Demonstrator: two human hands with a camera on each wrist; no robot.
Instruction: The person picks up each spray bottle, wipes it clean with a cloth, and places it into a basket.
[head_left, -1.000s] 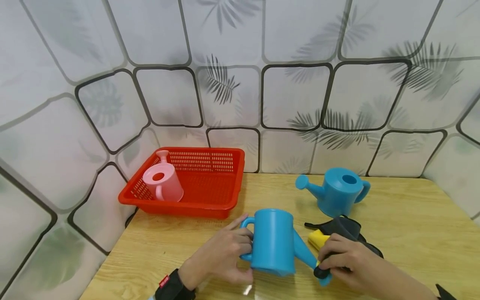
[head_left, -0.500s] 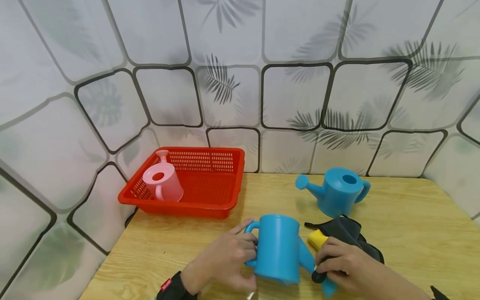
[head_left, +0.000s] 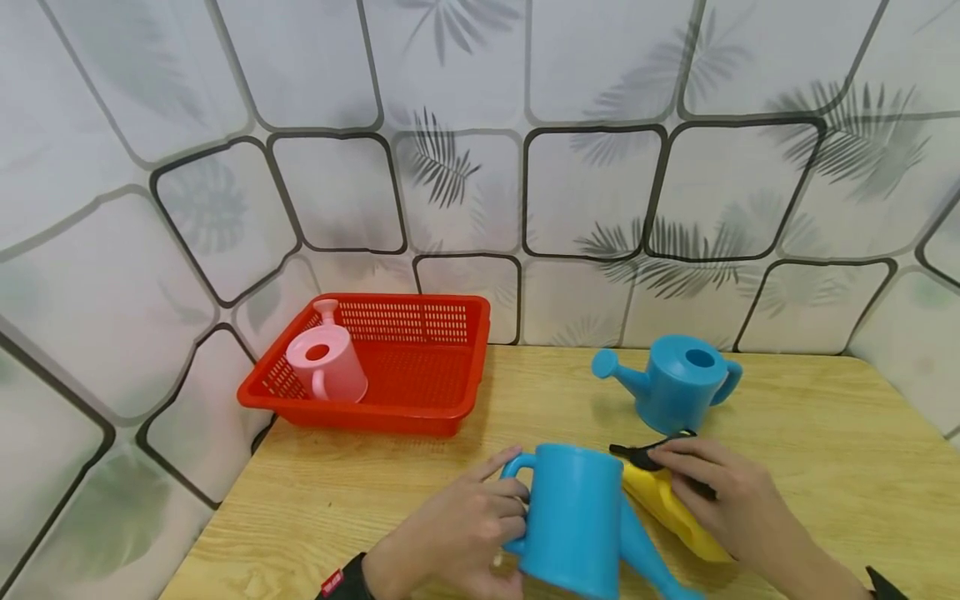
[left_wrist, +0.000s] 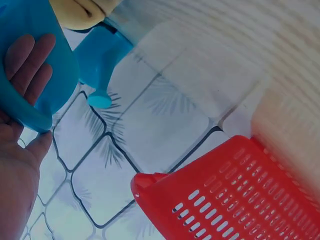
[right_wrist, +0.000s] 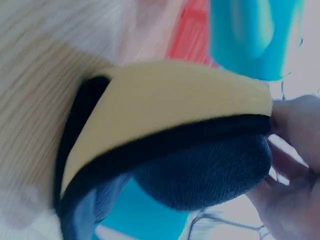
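Observation:
My left hand (head_left: 468,525) grips a blue watering can (head_left: 573,517) by its handle, the can tilted with its spout pointing down to the right. In the left wrist view, the fingers (left_wrist: 37,65) pass through the handle and lie along the can's side. Right of the can, my right hand (head_left: 731,492) pinches the dark edge of a yellow and dark grey cloth piece (head_left: 675,512), perhaps a cleaning mitt. Up close in the right wrist view, this cloth piece (right_wrist: 170,92) shows a smooth yellow face, black trim and a dark fuzzy pad.
A second blue watering can (head_left: 682,383) stands upright behind the right hand. At the back left is a red perforated basket (head_left: 420,421), with a pink watering can (head_left: 327,367) inside it. Everything stands on a wooden table (head_left: 345,483) before a patterned wall covering.
The held watering can has moved right and toward the front edge with my left hand. My right hand has left the spout's end and shifted back right, turning the cloth so more yellow shows.

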